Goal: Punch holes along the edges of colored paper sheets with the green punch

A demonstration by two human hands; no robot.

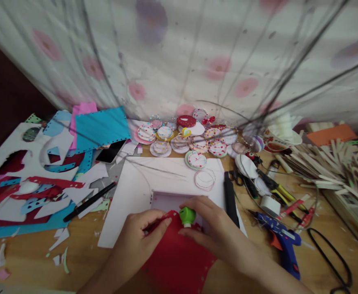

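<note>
My left hand [144,232] pinches the upper left edge of a red sheet [179,255], which looks like felt or thick paper. Closed round a small green craft punch [187,215] is my right hand [212,226], its fingers above and thumb below. The punch sits at the sheet's top edge; whether the sheet is inside its slot is hard to make out. Beneath both hands lies a white board [124,212] with a rectangular recess [173,197]. A few loose wire or thread rings [205,179] rest on its upper right part.
Paper scraps [56,196], a phone [110,152] and a black pen [90,202] lie at left. Decorated paper discs [199,143] line the back. At right are a blue glue gun [278,241], scissors [236,176], a tape roll [270,206] and wooden sticks [329,167].
</note>
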